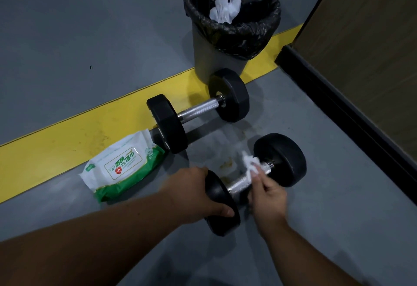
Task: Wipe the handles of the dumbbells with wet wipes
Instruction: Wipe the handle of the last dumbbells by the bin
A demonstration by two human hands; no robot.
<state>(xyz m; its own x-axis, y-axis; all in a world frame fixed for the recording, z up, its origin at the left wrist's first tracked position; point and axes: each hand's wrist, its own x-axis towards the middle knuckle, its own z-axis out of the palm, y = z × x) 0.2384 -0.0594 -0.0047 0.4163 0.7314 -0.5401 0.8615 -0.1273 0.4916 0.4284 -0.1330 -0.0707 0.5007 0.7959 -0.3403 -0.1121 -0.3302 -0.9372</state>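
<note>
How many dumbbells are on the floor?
2. One black dumbbell with a shiny metal handle lies nearest, held by the left hand while the right hand wipes it. The other black dumbbell lies beside the grey bin. None seem hidden.

bare floor (67, 37) far left, far dumbbell (198, 108) seemingly against bin (225, 44), wall (361, 37) close right

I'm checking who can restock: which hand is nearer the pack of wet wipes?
Left. The left hand grips the near dumbbell's end weight, just right of the wipes pack; the right hand is farther right, at the handle.
</note>
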